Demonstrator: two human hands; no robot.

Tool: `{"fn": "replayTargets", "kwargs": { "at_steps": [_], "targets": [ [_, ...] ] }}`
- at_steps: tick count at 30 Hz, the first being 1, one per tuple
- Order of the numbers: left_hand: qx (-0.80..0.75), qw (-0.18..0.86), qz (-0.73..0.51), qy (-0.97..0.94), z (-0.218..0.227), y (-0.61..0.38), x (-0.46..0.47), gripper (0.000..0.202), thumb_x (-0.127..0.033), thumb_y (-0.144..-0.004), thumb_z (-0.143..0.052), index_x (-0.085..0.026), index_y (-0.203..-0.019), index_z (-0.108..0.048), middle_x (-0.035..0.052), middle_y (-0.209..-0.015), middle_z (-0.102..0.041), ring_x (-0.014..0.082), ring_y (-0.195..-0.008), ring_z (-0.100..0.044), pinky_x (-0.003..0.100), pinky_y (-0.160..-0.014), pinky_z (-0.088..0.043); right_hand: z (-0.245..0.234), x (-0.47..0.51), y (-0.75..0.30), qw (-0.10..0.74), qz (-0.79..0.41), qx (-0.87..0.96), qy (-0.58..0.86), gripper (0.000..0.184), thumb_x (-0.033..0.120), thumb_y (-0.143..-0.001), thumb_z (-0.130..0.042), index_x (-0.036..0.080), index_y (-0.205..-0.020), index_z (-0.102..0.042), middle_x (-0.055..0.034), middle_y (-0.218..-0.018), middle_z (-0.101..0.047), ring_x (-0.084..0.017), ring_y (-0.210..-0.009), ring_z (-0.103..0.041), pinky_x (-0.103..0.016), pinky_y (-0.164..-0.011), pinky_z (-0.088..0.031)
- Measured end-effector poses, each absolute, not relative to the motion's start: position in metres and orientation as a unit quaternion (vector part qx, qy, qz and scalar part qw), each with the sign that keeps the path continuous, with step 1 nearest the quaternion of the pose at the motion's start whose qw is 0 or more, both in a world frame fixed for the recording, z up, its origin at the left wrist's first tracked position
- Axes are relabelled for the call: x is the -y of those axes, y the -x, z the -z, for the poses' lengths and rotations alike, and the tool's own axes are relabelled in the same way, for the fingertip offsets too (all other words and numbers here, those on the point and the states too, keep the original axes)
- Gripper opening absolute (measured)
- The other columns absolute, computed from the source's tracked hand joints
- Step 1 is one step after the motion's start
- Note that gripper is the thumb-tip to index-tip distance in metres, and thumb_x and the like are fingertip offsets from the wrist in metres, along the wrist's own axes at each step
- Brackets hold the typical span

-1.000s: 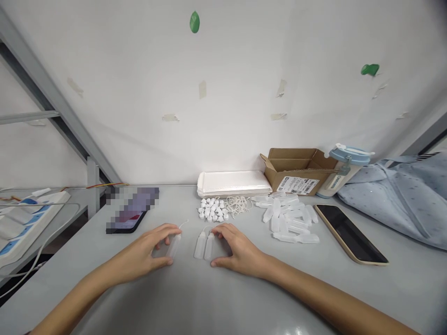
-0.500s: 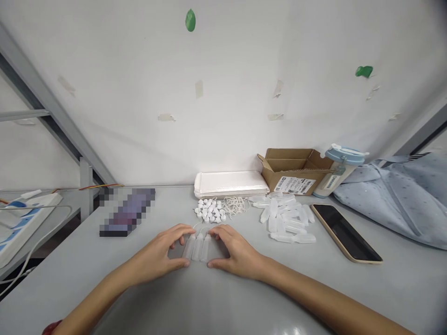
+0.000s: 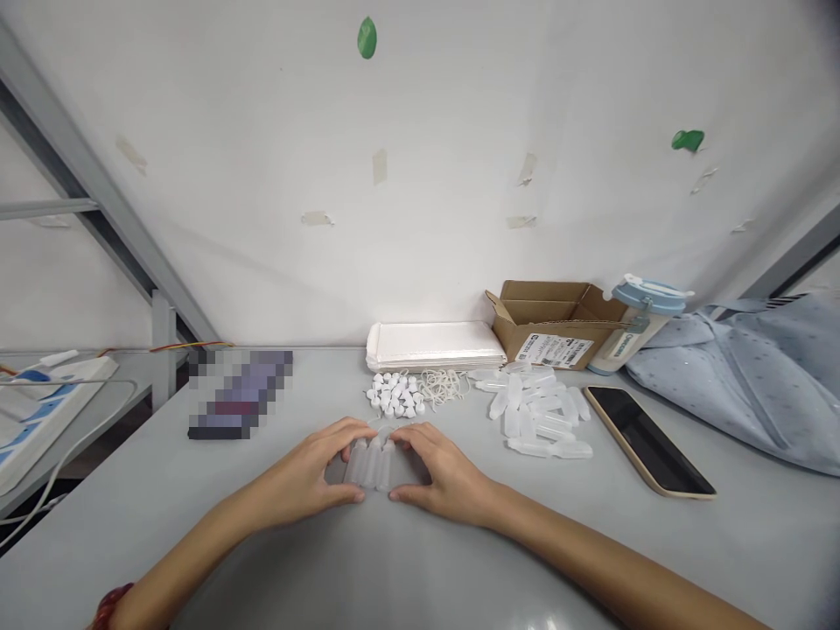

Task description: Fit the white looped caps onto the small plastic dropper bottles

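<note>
Three translucent plastic bottles point(image 3: 371, 465) lie side by side on the grey table, their narrow necks pointing away from me. On their left, my left hand point(image 3: 321, 468) curves around the row, with the index fingertip by the necks and the thumb near the bases. Opposite it, my right hand point(image 3: 443, 472) makes a similar curve, thumb and index finger apart at the two ends of the right-hand bottle. Both hands are open and close against the row; exact contact is hard to see. Thin loops stand by the necks. Beyond them sits a cluster of small white caps point(image 3: 395, 395).
Right of the caps lie tangled cream loops point(image 3: 444, 386) and a pile of translucent bottles point(image 3: 535, 404). Behind are stacked white sleeves point(image 3: 433, 344), an open cardboard box point(image 3: 557, 328) and a tumbler point(image 3: 620, 346). A phone point(image 3: 647, 442) and a blue cloth bag point(image 3: 735, 385) are at right.
My left hand has shifted slightly right, and the three bottles now lie closer together. My right hand has hardly moved. The view has tilted a little.
</note>
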State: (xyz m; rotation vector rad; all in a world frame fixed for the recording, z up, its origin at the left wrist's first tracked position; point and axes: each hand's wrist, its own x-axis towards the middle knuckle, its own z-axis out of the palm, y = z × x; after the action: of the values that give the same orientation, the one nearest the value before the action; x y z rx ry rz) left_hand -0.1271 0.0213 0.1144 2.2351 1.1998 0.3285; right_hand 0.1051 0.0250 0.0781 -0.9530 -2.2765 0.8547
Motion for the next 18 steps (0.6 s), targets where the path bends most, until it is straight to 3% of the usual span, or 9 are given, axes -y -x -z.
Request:
{"fn": "replayTargets", "kwargs": {
  "at_steps": [18],
  "targets": [
    [-0.472, 0.306, -0.135, -0.815, -0.1058, 0.1289, -0.0189, 0.051, -0.033, -0.077, -0.065, -0.027, -0.125, -0.047, 0.0032, -0.117, -0.054, 0.0172, -0.085, -0.052, 0.031, -0.082, -0.045, -0.0819, -0.0232, -0.1058, 0.263, -0.321, 0.846, 0.335, 0.057, 0.022, -0.072, -0.072, 0.016, -0.123, -0.047, -0.0106, -0.119, -0.058, -0.024, -0.111, -0.050, -0.040, -0.093, -0.042]
  ]
}}
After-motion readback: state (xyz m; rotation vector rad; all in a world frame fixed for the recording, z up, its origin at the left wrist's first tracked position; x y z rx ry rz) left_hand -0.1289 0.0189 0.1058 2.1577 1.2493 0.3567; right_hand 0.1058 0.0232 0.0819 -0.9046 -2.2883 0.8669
